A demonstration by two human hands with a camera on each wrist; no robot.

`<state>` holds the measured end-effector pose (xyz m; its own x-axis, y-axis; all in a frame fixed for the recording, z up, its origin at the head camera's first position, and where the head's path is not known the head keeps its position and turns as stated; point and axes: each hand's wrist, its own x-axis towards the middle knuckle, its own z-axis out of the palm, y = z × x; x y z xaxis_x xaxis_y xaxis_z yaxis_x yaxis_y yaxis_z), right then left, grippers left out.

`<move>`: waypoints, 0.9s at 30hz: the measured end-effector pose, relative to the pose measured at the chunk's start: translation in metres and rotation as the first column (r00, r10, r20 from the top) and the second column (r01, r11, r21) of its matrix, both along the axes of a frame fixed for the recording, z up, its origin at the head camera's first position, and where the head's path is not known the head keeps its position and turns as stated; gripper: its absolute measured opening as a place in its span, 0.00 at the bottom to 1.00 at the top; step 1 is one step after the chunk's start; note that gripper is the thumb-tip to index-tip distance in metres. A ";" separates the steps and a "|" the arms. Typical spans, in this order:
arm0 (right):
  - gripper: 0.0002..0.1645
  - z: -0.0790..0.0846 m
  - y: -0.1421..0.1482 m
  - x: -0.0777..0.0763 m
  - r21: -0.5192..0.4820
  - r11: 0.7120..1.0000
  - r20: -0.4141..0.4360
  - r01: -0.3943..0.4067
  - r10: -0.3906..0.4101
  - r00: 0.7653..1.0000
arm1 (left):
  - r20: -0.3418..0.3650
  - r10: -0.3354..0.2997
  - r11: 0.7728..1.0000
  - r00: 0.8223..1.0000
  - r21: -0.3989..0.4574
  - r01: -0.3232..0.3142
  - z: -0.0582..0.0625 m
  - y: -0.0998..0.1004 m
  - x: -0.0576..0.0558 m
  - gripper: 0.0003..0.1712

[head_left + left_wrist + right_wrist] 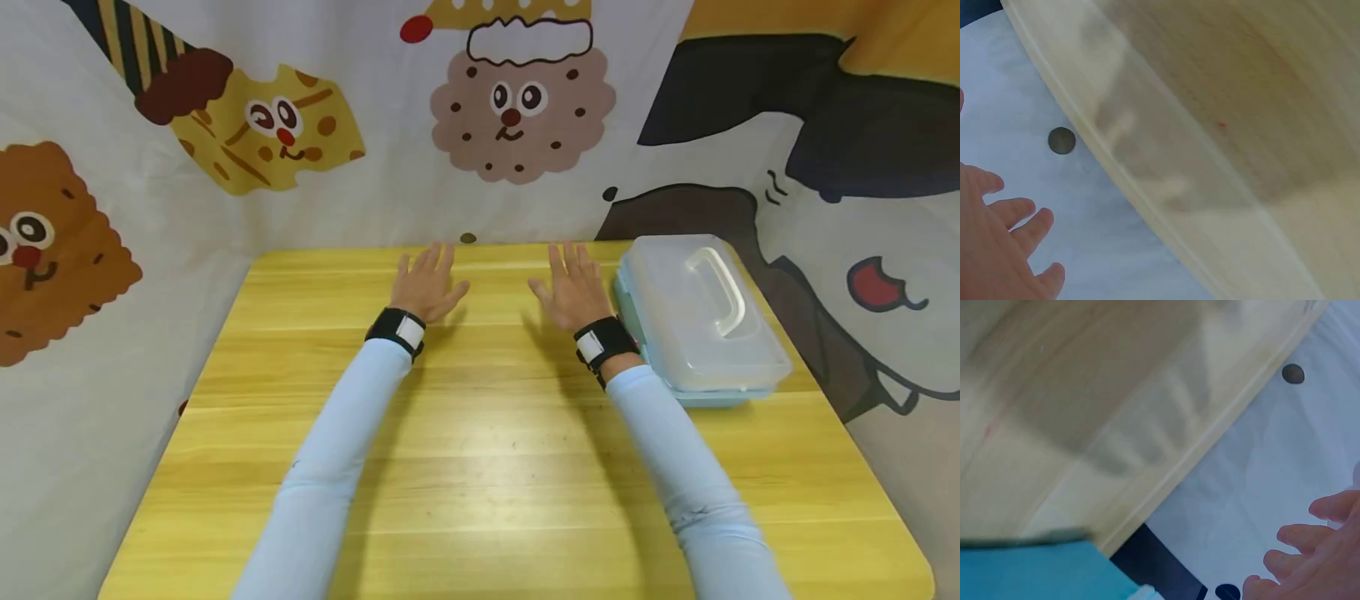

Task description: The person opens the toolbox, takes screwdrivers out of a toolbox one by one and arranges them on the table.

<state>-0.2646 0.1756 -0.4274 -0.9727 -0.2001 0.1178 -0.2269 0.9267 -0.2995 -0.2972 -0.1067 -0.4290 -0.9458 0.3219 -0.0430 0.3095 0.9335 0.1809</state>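
Both arms reach forward over a wooden table (480, 467). The left hand (423, 287) is held above the far part of the tabletop, fingers spread and nothing in it. To its right, the right hand (573, 292) also has straight, spread fingers and holds nothing. Closest to the right hand is a light-blue storage box (708, 398) with a translucent lid (667, 308) and a white handle (723, 292). In the wrist views the left hand (1004, 244) and right hand (1316, 550) show bare fingers, with their shadows falling on the wood.
A white curtain (360, 212) printed with cartoon biscuits and cheese hangs along the table's back edge and both sides. The box takes up the table's far right corner. Each wrist wears a black strap (396, 329) over a light-blue sleeve.
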 end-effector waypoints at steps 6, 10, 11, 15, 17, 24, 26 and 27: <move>0.47 0.022 0.011 0.001 0.003 1.000 -0.021 0.003 -0.003 1.000 | -0.038 -0.028 1.000 0.999 0.011 0.029 0.015 0.016 -0.004 0.47; 0.48 0.044 0.020 0.002 -0.013 1.000 -0.026 0.005 -0.006 1.000 | -0.082 -0.053 0.998 0.995 -0.022 0.051 0.029 0.029 -0.005 0.46; 0.48 0.050 0.023 0.003 -0.018 1.000 -0.022 0.011 -0.011 1.000 | -0.086 -0.058 0.998 0.995 -0.022 0.056 0.032 0.033 -0.005 0.46; 0.49 0.074 0.036 0.009 -0.012 0.999 -0.007 0.045 -0.045 0.999 | -0.075 -0.062 0.998 0.995 0.028 0.065 0.047 0.052 -0.008 0.46; 0.49 0.085 0.045 0.012 -0.019 0.998 -0.002 0.058 -0.058 0.998 | -0.080 -0.063 0.996 0.995 0.058 0.068 0.055 0.063 -0.009 0.45; 0.50 0.119 0.087 0.022 -0.052 0.989 0.020 0.135 -0.134 0.991 | -0.107 -0.156 0.979 0.982 0.116 0.168 0.075 0.105 0.002 0.45; 0.50 0.125 0.098 0.026 -0.059 0.984 0.022 0.169 -0.168 0.985 | -0.085 -0.189 0.969 0.978 0.145 0.200 0.074 0.117 0.005 0.44; 0.50 0.128 0.104 0.028 -0.059 0.981 0.024 0.186 -0.185 0.982 | -0.063 -0.203 0.963 0.977 0.170 0.211 0.073 0.124 0.007 0.44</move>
